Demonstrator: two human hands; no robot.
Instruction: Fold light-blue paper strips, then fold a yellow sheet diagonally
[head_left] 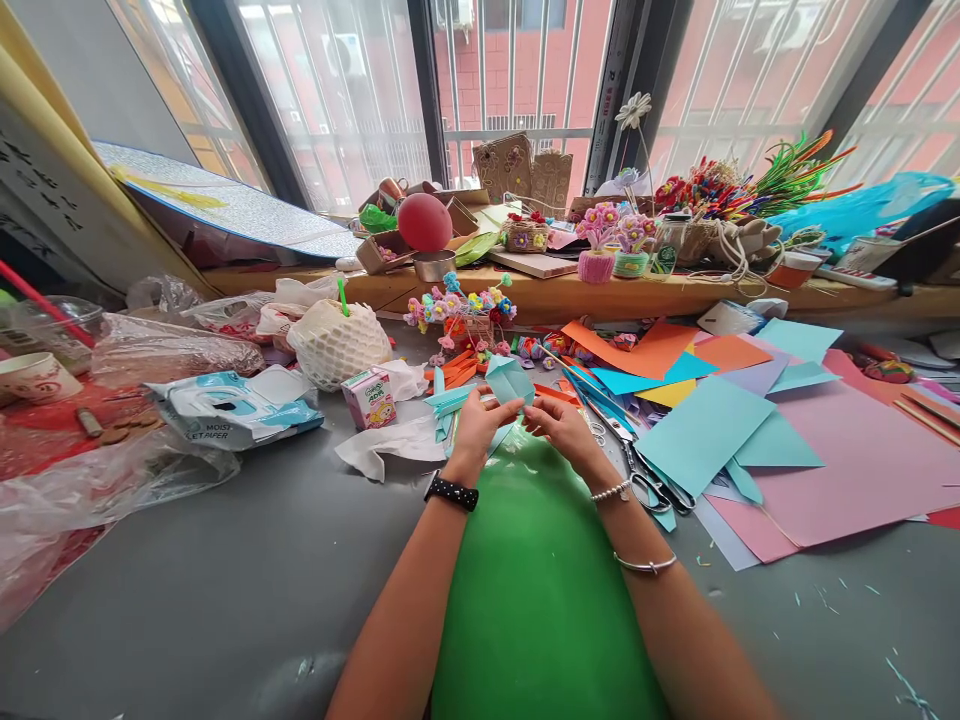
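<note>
Since the folded light-blue paper looks light and easily creased, gentle edge holds seem best, with left fingers and right fingers pinching its lower edge above the cluttered worktop, left of black-handled scissors.
</note>
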